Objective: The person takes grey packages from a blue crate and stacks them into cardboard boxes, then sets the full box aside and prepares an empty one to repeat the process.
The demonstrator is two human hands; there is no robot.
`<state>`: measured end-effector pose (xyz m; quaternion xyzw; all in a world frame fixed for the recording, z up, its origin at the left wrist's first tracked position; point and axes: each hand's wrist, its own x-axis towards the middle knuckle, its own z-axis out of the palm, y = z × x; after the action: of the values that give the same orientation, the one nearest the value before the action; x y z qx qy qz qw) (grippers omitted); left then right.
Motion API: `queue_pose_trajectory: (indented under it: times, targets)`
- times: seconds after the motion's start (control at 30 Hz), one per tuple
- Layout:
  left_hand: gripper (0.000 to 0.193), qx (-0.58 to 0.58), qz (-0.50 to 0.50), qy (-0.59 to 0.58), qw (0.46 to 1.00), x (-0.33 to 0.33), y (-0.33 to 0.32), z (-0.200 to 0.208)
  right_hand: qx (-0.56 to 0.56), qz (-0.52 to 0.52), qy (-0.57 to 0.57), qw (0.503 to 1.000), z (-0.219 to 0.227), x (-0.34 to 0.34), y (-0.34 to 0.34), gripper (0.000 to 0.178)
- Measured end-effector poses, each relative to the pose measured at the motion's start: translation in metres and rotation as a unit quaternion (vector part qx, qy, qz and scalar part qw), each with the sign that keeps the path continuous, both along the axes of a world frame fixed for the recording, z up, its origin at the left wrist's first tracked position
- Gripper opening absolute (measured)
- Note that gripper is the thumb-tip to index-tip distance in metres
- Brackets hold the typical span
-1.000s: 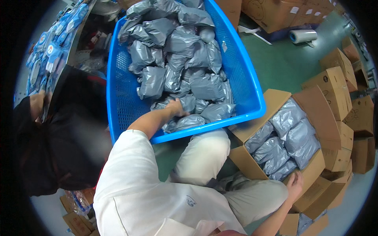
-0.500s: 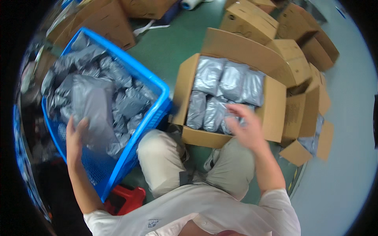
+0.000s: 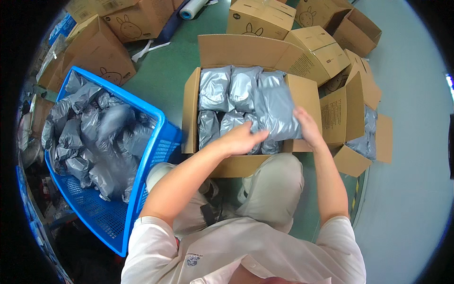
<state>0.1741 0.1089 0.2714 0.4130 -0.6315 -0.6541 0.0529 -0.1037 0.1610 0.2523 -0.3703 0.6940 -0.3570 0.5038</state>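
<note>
A grey plastic mailing bag, puffed and shiny, is tilted above the right side of an open cardboard carton. My right hand grips its right edge. At the bag's lower left corner is my left hand, thumb and fingers apart, the thumb by the corner; whether it touches the bag is hard to tell. Below, similar grey bags lie in two rows inside the carton, some hidden by my hands and the lifted bag. To the left, a blue plastic basket holds many loose grey bags.
Cardboard boxes crowd the far side and right; one open box at right contains grey bags. More boxes stand behind the basket. A white roll lies at the far edge. My knees are close to the carton.
The grey bag has gone from over the basket to above the carton. My left hand has swung right with it, and my right hand has taken hold. The view has shifted.
</note>
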Motion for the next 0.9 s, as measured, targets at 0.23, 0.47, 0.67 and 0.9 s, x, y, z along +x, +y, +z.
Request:
queue_pose_trajectory:
  times: [0.23,0.47,0.67,0.9]
  targets:
    - [0.057,-0.115,0.020,-0.037,0.992,0.062,-0.022,-0.003,-0.174,0.035,0.481,0.858,-0.051,-0.004,0.011,0.040]
    - [0.041,-0.109,0.223,0.016,0.969,0.139,-0.046,0.030,-0.215,0.246,0.488,0.809,-0.070,0.026,-0.050,0.040]
    - [0.039,-0.154,0.483,-0.001,0.862,0.260,-0.062,0.038,-0.095,0.224,0.544,0.803,-0.097,0.026,-0.031,0.037]
    - [0.120,0.111,0.530,-0.230,0.809,0.330,-0.113,-0.137,-0.246,0.093,0.590,0.763,-0.105,0.031,-0.013,0.027]
